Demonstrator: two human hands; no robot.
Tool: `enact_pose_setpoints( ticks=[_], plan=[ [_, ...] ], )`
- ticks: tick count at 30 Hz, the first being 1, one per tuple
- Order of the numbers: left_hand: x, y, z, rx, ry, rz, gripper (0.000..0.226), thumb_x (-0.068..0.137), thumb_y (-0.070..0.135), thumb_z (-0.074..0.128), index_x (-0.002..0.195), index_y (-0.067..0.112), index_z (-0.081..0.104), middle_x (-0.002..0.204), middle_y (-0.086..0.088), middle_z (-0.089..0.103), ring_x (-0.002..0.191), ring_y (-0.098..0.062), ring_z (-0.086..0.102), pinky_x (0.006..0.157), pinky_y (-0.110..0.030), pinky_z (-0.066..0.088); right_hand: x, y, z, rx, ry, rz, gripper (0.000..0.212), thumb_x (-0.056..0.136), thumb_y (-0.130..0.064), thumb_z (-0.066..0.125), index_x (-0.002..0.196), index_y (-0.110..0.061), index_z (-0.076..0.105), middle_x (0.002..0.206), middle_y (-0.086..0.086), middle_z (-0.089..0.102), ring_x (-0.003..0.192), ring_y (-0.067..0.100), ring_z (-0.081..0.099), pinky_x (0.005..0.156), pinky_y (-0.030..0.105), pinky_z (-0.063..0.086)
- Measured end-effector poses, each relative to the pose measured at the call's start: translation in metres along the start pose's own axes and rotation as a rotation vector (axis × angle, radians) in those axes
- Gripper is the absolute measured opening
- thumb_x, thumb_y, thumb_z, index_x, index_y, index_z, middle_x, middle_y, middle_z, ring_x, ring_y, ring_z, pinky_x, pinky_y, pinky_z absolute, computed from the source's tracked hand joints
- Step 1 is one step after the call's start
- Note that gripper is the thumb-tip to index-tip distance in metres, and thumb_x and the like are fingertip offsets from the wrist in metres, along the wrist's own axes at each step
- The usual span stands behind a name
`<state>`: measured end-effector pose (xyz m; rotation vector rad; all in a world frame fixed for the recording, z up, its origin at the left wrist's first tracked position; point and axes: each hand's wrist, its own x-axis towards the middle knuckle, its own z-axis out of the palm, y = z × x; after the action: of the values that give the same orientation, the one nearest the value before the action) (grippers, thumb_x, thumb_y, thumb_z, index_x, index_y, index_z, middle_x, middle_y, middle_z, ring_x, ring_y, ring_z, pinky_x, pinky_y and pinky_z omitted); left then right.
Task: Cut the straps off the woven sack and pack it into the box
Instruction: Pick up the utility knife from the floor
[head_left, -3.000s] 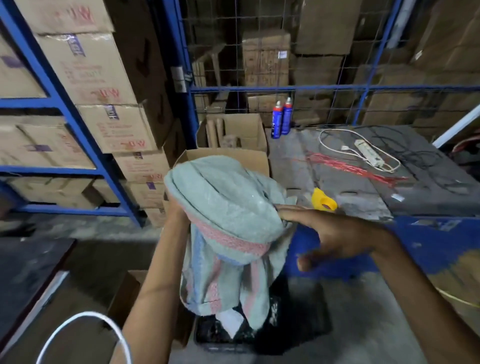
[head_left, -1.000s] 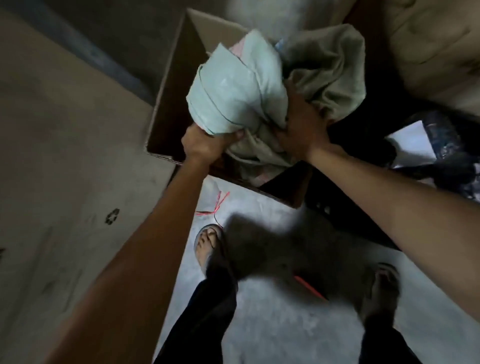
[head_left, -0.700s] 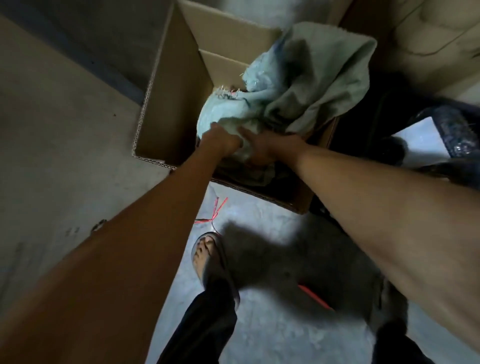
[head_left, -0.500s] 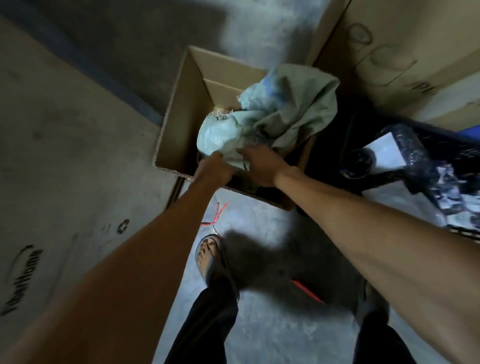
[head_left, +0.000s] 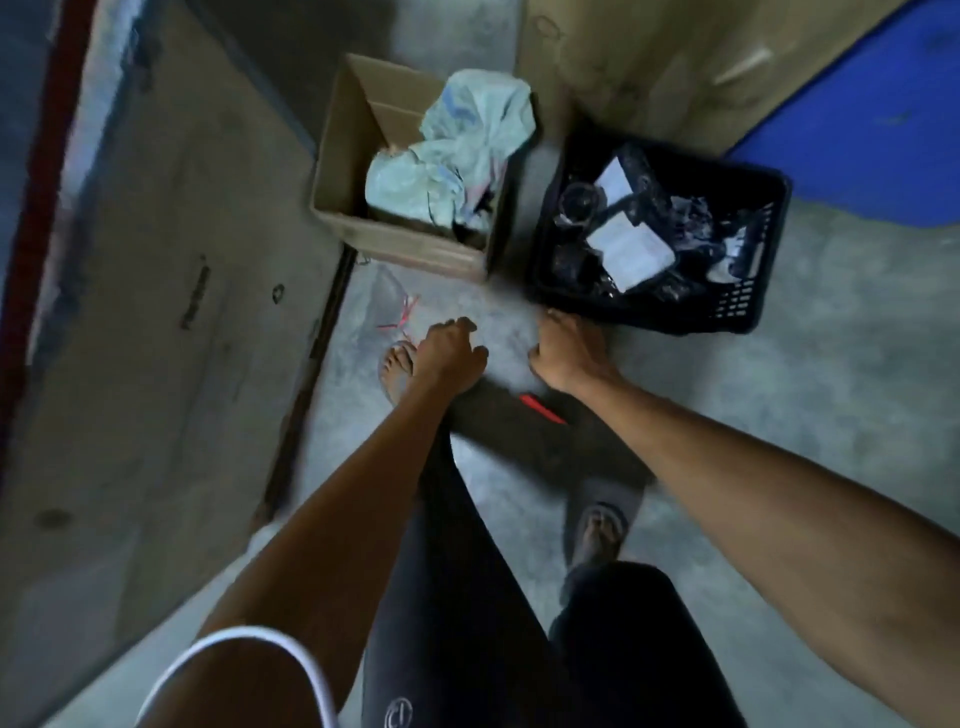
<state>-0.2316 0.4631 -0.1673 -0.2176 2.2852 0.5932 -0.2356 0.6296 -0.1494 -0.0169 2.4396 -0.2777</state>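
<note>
The pale green woven sack (head_left: 457, 156) lies crumpled inside the open cardboard box (head_left: 343, 156) on the concrete floor, its top bulging above the rim at the far right corner. My left hand (head_left: 447, 353) and my right hand (head_left: 569, 353) hang well in front of the box, above the floor, side by side and a hand's width apart. Both hold nothing, and their fingers are loosely curled. A red strap piece (head_left: 540, 409) lies on the floor just below my right hand, and thin red strands (head_left: 400, 314) lie near the box's front.
A black plastic crate (head_left: 737, 306) with papers and dark items stands right of the box. Large cardboard sheets (head_left: 156, 312) lean on the left and behind. A blue surface (head_left: 872, 119) is at upper right. My feet (head_left: 397, 369) stand on the floor.
Both hands have let go of the sack, which stays in the box, and have drawn back toward me. The view has pulled up and away from the box.
</note>
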Motion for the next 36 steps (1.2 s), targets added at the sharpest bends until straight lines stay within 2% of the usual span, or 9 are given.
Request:
enact_pose_setpoints(
  ticks=[5, 9, 13, 18, 24, 27, 30, 33, 36],
  plan=[
    [-0.057, -0.017, 0.142, 0.02, -0.035, -0.103, 0.056, 0.096, 0.026, 0.06, 0.149, 0.017, 0.044, 0.149, -0.015, 0.05, 0.138, -0.035, 0.046, 0.107, -0.043, 0.039, -0.081, 0.089, 0.11, -0.069, -0.091, 0.018, 0.038, 0.086, -0.022, 0.062, 0.122, -0.011, 0.058, 0.125, 0.011, 0.06, 0.117, 0.032, 0.056, 0.096, 0.04, 0.044],
    [-0.074, -0.049, 0.248, 0.069, -0.105, -0.16, 0.061, 0.097, 0.023, 0.056, 0.154, 0.014, 0.037, 0.162, -0.016, 0.032, 0.152, -0.031, 0.025, 0.122, -0.043, 0.018, -0.101, 0.152, 0.205, -0.174, -0.152, -0.041, 0.041, 0.087, -0.025, 0.058, 0.126, -0.015, 0.054, 0.126, 0.006, 0.058, 0.118, 0.028, 0.053, 0.094, 0.042, 0.043],
    [-0.047, -0.084, 0.335, 0.106, -0.192, -0.236, 0.072, 0.097, 0.032, 0.058, 0.159, 0.018, 0.024, 0.168, -0.014, 0.016, 0.156, -0.031, 0.014, 0.122, -0.053, 0.025, -0.066, 0.193, 0.294, -0.23, -0.161, -0.022, 0.038, 0.086, -0.03, 0.058, 0.122, -0.017, 0.057, 0.119, 0.007, 0.061, 0.117, 0.027, 0.052, 0.093, 0.041, 0.044],
    [0.04, -0.122, 0.423, 0.124, -0.178, -0.221, 0.073, 0.1, 0.033, 0.055, 0.161, 0.015, 0.018, 0.169, -0.014, 0.011, 0.157, -0.029, 0.008, 0.122, -0.046, 0.024, 0.028, 0.222, 0.384, -0.049, -0.103, 0.109, 0.046, 0.091, -0.028, 0.056, 0.134, -0.015, 0.047, 0.111, 0.016, 0.066, 0.104, 0.036, 0.065, 0.083, 0.04, 0.052],
    [0.169, -0.162, 0.499, 0.087, 0.078, -0.184, 0.074, 0.102, 0.032, 0.052, 0.161, 0.011, 0.013, 0.17, -0.018, 0.002, 0.157, -0.034, 0.001, 0.126, -0.047, 0.02, 0.152, 0.215, 0.479, 0.256, 0.003, 0.231, 0.058, 0.094, -0.031, 0.053, 0.149, -0.031, 0.035, 0.127, 0.016, 0.06, 0.112, 0.037, 0.061, 0.09, 0.041, 0.051],
    [0.204, -0.175, 0.521, 0.055, 0.167, -0.189, 0.075, 0.103, 0.032, 0.05, 0.162, 0.018, 0.008, 0.17, -0.017, -0.006, 0.157, -0.036, -0.005, 0.126, -0.05, 0.015, 0.186, 0.199, 0.514, 0.568, 0.022, 0.289, 0.051, 0.098, -0.031, 0.043, 0.149, -0.026, 0.037, 0.137, 0.014, 0.054, 0.108, 0.037, 0.064, 0.083, 0.049, 0.058],
    [0.214, -0.186, 0.536, 0.05, 0.187, -0.191, 0.071, 0.105, 0.033, 0.04, 0.163, 0.022, 0.0, 0.169, -0.016, -0.014, 0.156, -0.035, -0.011, 0.125, -0.051, 0.014, 0.2, 0.189, 0.531, 0.453, 0.196, 0.344, 0.047, 0.099, -0.037, 0.036, 0.141, -0.021, 0.049, 0.141, 0.011, 0.054, 0.128, 0.032, 0.051, 0.104, 0.039, 0.04],
    [0.208, -0.196, 0.543, 0.078, 0.219, -0.117, 0.066, 0.108, 0.03, 0.033, 0.163, 0.022, -0.003, 0.168, -0.016, -0.016, 0.156, -0.034, -0.013, 0.125, -0.05, 0.014, 0.204, 0.182, 0.534, 0.385, 0.3, 0.405, 0.046, 0.101, -0.038, 0.033, 0.131, -0.016, 0.06, 0.133, 0.012, 0.06, 0.125, 0.03, 0.053, 0.099, 0.035, 0.038],
    [0.204, -0.211, 0.539, 0.103, 0.197, -0.038, 0.069, 0.108, 0.027, 0.037, 0.163, 0.022, -0.004, 0.168, -0.016, -0.018, 0.156, -0.033, -0.014, 0.126, -0.052, 0.012, 0.205, 0.175, 0.534, 0.385, 0.239, 0.452, 0.053, 0.102, -0.042, 0.032, 0.134, -0.007, 0.055, 0.138, 0.017, 0.056, 0.129, 0.033, 0.05, 0.106, 0.038, 0.035]
  ],
)
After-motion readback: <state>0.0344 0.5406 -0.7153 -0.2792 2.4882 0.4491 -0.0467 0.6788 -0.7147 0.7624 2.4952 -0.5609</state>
